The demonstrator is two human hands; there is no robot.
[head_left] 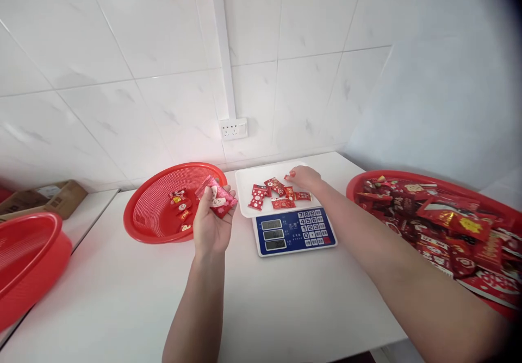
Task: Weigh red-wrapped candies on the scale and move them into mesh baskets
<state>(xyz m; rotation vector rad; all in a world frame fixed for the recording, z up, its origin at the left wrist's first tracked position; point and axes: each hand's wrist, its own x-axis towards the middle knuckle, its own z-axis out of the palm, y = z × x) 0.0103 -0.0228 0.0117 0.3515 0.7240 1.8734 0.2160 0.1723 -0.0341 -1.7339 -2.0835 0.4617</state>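
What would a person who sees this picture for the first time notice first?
Most striking is the bright red against the white table and tiled wall: a heaped basket of red packets at the far right and a red mesh basket left of centre. In the middle, the left hand holds a small bag of red sweets, while the right hand reaches over wrapped sweets on the white pan of a blue-panelled scale.

The scale's readouts [271, 234] are too small to read. Left of the hands, a red basin [28, 259] is cut off by the edge, as is the heaped basket [448, 227] to the right.
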